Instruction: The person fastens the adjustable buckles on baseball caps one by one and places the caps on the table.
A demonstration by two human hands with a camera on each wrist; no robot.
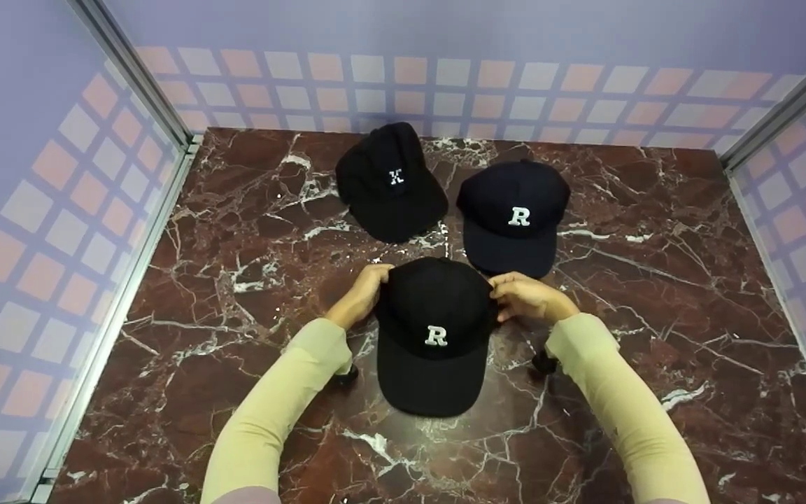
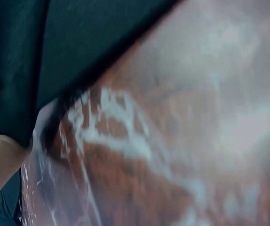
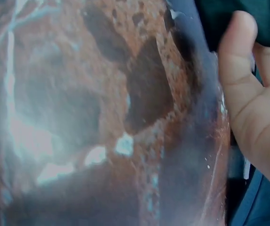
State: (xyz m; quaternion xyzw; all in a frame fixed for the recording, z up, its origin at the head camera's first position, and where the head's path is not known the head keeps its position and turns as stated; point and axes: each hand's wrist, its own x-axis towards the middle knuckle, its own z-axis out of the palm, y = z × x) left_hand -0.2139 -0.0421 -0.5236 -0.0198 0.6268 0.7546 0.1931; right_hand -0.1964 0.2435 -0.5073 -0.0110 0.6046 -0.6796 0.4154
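Observation:
A black baseball cap point(image 1: 434, 378) with a white R on its front is held between both hands, its brim toward the person. At the cap's left edge, the left hand point(image 1: 362, 294) grips the side of the crown. The right hand point(image 1: 525, 297) pinches the opposite edge; in the right wrist view its thumb point(image 3: 238, 40) presses on the dark fabric. The left wrist view shows the cap's dark cloth point(image 2: 88, 42) close up, with part of the left hand point(image 2: 3, 160) at its lower edge. Fingers behind the cap are hidden.
Behind it stand two more caps: a black cap point(image 1: 382, 203) with a small white letter, turned at an angle, and a dark navy cap point(image 1: 515, 245) with a white R. The glossy marble-patterned tabletop point(image 1: 270, 231) is bounded by panels with a checkered band point(image 1: 368, 70).

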